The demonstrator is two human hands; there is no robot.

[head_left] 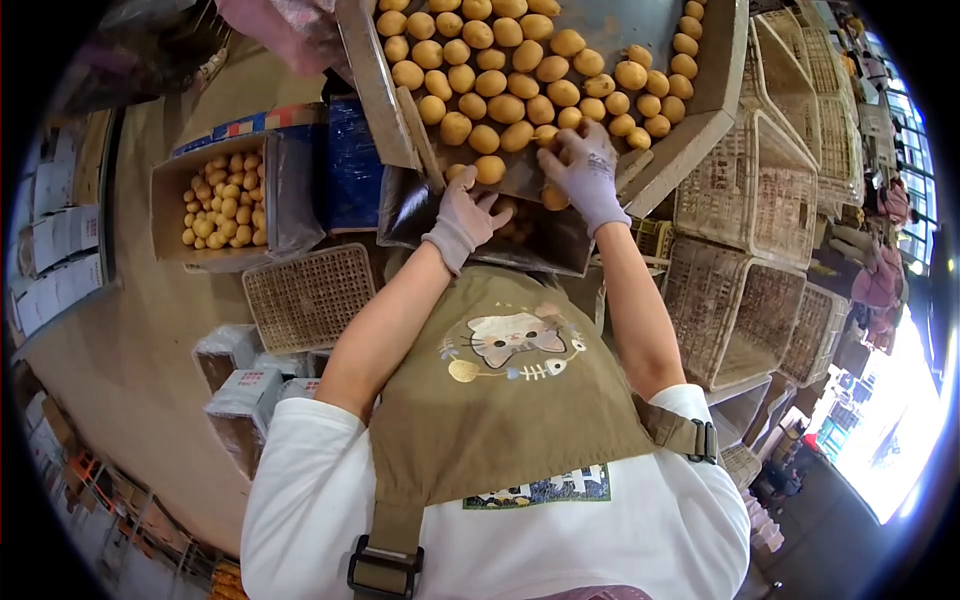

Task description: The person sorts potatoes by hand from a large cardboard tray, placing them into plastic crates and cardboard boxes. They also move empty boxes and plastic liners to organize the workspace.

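Round yellow-orange fruit (525, 56) lies spread over a sloping grey tray (625, 28) with raised side boards. My left hand (466, 218), in a pale glove, is at the tray's lower left end, thumb and fingers apart. Its fingertips are close to a single fruit (490, 169). My right hand (585, 172), gloved too, reaches over the lower right end with bent, parted fingers at the lowest fruits. Another fruit (554, 197) shows just below that hand. Under the tray's end, a lined box (550, 252) holds some fruit, partly hidden by my hands.
At the left stands a carton (168, 205) of the same fruit, beside a blue wrapped stack (355, 155). A brown plastic crate (310, 298) lies near plastic-wrapped boxes (245, 390). Stacked crates (745, 195) line the right side. Part of another person's pink clothing (285, 30) shows at top left.
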